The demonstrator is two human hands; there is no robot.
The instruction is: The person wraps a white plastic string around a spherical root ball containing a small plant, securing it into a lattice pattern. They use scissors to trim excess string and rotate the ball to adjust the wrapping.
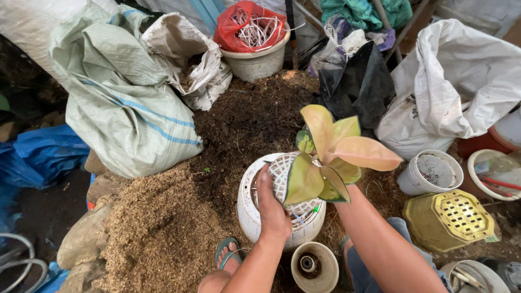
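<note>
Left hand [271, 209] cupped flat against white mesh pot [287, 182], right hand hidden behind leaves so grip untellable, pink-leaved plant [336, 149] lifted above large white pot [252, 211], not yet seated, soil heap [249, 119] untouched.

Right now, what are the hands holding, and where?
The left hand grips the small white mesh pot of the pink-leaved plant by its side; the right hand is hidden behind leaves.

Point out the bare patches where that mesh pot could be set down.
Most open: the dark soil heap between the striped sack and the black bag. The husk pile left of the white pot is also bare. The right side is crowded with a bucket, a yellow pot and bowls.
</note>
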